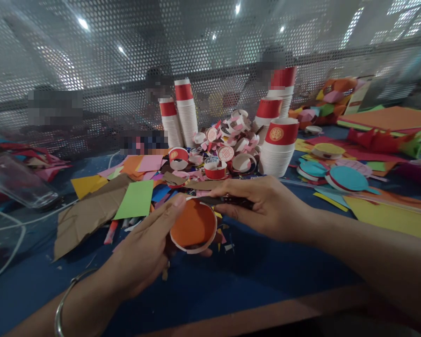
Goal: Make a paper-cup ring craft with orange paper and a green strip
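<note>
My left hand is closed around a shallow round paper-cup piece with a white rim and an orange inside, tilted towards me. The thumb rests on its upper left rim, and some fingers are hidden underneath. In my right hand is a dark knife, its handle gripped between thumb and fingers. The blade points left and lies at the far rim of the cup piece; whether it cuts into the rim I cannot tell. Small paper scraps lie on the blue table below.
Behind my hands is a heap of cut cup rings, flanked by stacks of paper cups. Cardboard and a green paper sheet lie left. Blue-topped discs lie right. A clear glass stands far left, near a white cable.
</note>
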`<state>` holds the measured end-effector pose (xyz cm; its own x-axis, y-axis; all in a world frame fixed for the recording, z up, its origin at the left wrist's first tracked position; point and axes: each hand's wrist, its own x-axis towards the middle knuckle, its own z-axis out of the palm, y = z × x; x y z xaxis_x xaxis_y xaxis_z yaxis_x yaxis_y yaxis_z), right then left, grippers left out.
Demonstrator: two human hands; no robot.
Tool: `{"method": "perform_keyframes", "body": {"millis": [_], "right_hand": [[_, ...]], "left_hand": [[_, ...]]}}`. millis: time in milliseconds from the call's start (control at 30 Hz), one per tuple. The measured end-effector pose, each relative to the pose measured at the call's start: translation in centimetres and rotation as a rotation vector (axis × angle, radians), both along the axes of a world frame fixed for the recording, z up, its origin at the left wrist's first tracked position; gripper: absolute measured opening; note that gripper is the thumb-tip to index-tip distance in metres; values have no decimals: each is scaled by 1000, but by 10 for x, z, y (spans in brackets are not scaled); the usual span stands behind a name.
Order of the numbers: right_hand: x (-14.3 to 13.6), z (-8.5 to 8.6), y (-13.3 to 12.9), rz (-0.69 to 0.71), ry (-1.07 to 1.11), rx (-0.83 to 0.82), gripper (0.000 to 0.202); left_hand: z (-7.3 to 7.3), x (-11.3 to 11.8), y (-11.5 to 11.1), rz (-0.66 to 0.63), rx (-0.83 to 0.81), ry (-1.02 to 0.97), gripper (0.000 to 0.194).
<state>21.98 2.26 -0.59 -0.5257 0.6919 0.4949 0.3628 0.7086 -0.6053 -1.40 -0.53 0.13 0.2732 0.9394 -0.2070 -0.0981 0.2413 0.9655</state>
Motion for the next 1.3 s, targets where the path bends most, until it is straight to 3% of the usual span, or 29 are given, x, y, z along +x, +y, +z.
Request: {"method": "perform_keyframes", "body": {"millis": [267, 800, 967, 1300], "right_hand": [[0, 0, 3, -4, 9, 4, 25], [1, 0, 1, 4, -23, -34, 28], [1, 0, 2, 12, -28, -21, 26], [0, 0, 2, 15, -24, -28, 25]], "left_hand": [[6, 3, 2, -117, -43, -27, 37], [9, -3, 4, -207, -41, 81, 50], [7, -6, 6, -240, -36, 71, 45], [10, -12, 9, -269, -168, 133, 58]]}}
